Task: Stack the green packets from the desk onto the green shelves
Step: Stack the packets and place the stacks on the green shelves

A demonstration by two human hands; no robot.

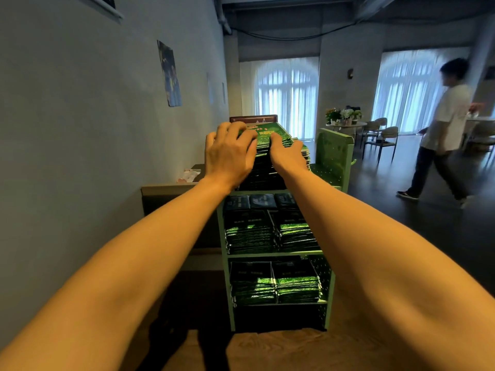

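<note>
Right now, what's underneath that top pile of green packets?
The pile sits on the green shelves' top board. Below it, two shelves hold more packet stacks. The left wrist hides where its left corner meets the board.

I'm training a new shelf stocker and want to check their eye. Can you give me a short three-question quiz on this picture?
1. True or false: the left hand and the right hand both touch the top stack of green packets.
2. The walking person is on which side of the green shelves? A left, B right.
3. Fill in: the lowest filled shelf shows ___ stacks side by side.
Key: 1 true; 2 B; 3 two.
</note>
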